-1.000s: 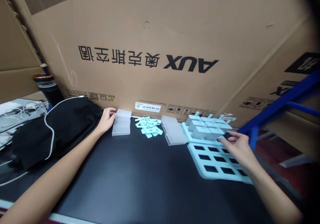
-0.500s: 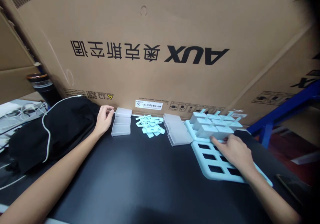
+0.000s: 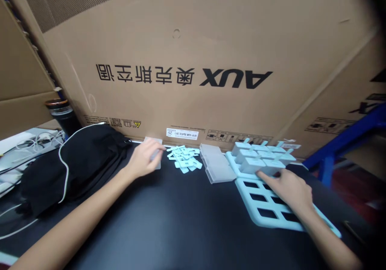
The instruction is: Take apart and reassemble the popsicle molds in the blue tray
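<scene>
My left hand (image 3: 146,158) hovers over the translucent covers (image 3: 159,162) on the left and hides most of them. Its fingers are bent and apart, with nothing visible in them. Just right of its fingertips lies a loose pile of light-blue ice-pop sticks (image 3: 185,157). My right hand (image 3: 289,187) is at the front of the ice-pop mold (image 3: 250,166), thumb against a front cell and its other fingers partly hidden. Several mold cells stand upright in a light-blue tray, with sticks poking up. Under my right wrist lies the slotted light-blue frame (image 3: 256,217).
More translucent covers (image 3: 217,164) lie between the sticks and the mold. A large cardboard box (image 3: 181,105) walls off the back of the black table (image 3: 181,221). At left are a black cloth bag (image 3: 78,161), a white cable (image 3: 62,161) and a dark cup (image 3: 64,117). A blue metal post (image 3: 328,165) stands right.
My left hand has moved right, from beside the left covers to over them, near the stick pile. My right hand stays at the mold. The view has tilted slightly upward.
</scene>
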`<action>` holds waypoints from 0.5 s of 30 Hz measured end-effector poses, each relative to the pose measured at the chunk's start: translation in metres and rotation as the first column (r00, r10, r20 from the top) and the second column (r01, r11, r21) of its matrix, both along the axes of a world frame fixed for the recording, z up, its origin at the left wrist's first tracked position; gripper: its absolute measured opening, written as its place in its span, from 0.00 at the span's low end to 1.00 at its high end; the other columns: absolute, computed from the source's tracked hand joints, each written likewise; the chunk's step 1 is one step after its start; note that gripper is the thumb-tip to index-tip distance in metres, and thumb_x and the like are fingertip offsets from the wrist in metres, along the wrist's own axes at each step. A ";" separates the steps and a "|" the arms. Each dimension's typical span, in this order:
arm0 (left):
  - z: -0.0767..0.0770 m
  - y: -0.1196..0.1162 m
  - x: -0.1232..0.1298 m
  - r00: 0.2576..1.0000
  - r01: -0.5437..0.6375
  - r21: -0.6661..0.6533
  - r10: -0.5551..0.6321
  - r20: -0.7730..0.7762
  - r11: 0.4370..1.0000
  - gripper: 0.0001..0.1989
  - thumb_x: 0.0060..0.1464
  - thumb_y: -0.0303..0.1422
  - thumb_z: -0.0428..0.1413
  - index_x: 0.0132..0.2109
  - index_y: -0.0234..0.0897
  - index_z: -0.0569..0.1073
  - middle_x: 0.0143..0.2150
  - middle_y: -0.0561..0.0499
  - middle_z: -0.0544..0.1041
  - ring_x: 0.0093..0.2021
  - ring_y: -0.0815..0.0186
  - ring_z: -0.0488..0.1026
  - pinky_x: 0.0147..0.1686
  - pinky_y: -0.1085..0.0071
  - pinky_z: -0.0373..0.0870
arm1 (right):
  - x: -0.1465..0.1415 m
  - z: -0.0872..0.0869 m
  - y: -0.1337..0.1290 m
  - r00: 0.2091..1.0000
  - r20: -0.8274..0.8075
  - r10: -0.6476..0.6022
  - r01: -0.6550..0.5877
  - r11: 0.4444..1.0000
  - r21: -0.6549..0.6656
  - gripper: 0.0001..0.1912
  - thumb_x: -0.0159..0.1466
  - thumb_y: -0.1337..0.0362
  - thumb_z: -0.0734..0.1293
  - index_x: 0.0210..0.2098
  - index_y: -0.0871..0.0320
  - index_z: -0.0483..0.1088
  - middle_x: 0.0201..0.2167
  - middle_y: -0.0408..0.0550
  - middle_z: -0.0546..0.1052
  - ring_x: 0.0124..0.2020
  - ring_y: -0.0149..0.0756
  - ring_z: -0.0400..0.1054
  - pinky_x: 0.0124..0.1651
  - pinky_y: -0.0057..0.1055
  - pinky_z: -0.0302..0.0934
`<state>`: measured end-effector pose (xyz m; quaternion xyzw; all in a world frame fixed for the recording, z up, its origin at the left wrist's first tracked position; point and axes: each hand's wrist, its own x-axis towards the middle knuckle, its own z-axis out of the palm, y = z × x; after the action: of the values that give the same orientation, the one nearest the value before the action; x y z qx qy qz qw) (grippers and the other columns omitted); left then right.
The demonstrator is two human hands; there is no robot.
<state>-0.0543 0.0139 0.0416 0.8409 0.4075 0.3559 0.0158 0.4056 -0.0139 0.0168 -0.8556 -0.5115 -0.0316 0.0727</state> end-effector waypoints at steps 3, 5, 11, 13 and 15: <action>0.007 0.001 0.050 0.952 0.136 -0.050 -0.144 -0.271 0.989 0.16 0.63 0.37 0.45 0.51 0.43 0.73 0.49 0.45 0.75 0.51 0.55 0.68 0.51 0.57 0.65 | 0.001 -0.005 0.001 0.999 0.025 0.035 -0.035 0.999 0.024 0.27 0.58 0.40 0.58 0.31 0.59 0.70 0.34 0.62 0.76 0.40 0.56 0.72 0.37 0.42 0.61; 0.002 0.011 0.080 0.928 0.143 -0.041 -0.149 -0.342 0.989 0.18 0.63 0.41 0.46 0.53 0.41 0.72 0.53 0.45 0.74 0.54 0.54 0.67 0.52 0.56 0.64 | 0.002 -0.006 0.001 0.998 0.033 0.046 -0.048 0.998 0.037 0.28 0.58 0.40 0.58 0.30 0.60 0.70 0.33 0.61 0.76 0.39 0.55 0.72 0.37 0.41 0.61; -0.025 0.038 0.115 0.858 0.112 -0.105 -0.149 -0.492 0.988 0.21 0.64 0.48 0.45 0.55 0.45 0.73 0.57 0.45 0.71 0.57 0.53 0.66 0.57 0.55 0.58 | 0.001 -0.003 -0.001 0.997 0.025 0.068 -0.069 0.997 0.035 0.28 0.59 0.41 0.58 0.31 0.62 0.70 0.33 0.60 0.75 0.39 0.53 0.72 0.38 0.40 0.62; -0.030 0.040 0.113 0.853 0.104 -0.116 -0.148 -0.501 0.988 0.22 0.63 0.49 0.45 0.54 0.45 0.73 0.59 0.45 0.70 0.58 0.53 0.66 0.58 0.55 0.57 | 0.000 -0.002 -0.003 0.997 0.028 0.073 -0.074 0.996 0.041 0.28 0.60 0.41 0.57 0.31 0.62 0.70 0.34 0.60 0.75 0.40 0.52 0.72 0.39 0.40 0.62; -0.033 0.039 0.108 0.863 0.105 -0.107 -0.144 -0.484 0.989 0.22 0.64 0.48 0.45 0.54 0.43 0.73 0.58 0.45 0.71 0.58 0.54 0.66 0.58 0.56 0.58 | -0.001 -0.003 -0.003 0.996 0.035 0.080 -0.081 0.995 0.052 0.28 0.60 0.42 0.57 0.32 0.62 0.70 0.34 0.61 0.75 0.41 0.53 0.72 0.39 0.40 0.63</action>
<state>0.0536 0.0530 0.0086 0.9267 0.3566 0.1136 -0.0327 0.4050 -0.0170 0.0139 -0.8314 -0.5457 -0.0565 0.0885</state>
